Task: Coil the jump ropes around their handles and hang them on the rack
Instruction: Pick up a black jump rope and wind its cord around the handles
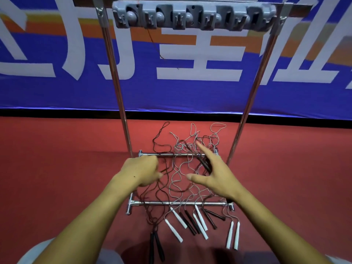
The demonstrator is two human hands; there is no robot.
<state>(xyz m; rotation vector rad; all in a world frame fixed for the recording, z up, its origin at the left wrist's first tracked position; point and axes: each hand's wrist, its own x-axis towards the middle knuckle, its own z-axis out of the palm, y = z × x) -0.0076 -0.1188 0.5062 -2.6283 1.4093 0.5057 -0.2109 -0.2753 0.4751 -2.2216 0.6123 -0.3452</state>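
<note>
head view looks down on the jump ropes (182, 168), a tangle of dark and pale cords lying on the red floor (57, 168) across the base of the rack (179, 203). the cords run mostly away from the person, crossing over both chrome base bars, with their loops ending on the floor past the far bar. the handles lie on the near side of the front bar, long axes pointing roughly toward the person: white handles (199, 221) fanned in the middle, tilting down to the right, another white pair (233, 235) almost parallel at the right, black handles (190, 222) between the white ones, and a black pair (156, 246) close together at the lower left, nearly straight toward the camera. the left hand (142, 171) hangs over the left part of the tangle with fingers curled, and a dark cord runs by its fingertips, though whether it pinches the cord cannot be told. the right hand (213, 172) is spread wide, fingers straight and thumb out, above the right part of the cords, gripping nothing. two chrome uprights rise from the base to a grey holder strip (194, 17) with a row of clips at the top, nothing hanging on it. behind stands a blue banner (181, 88) with large white and orange shapes.
</note>
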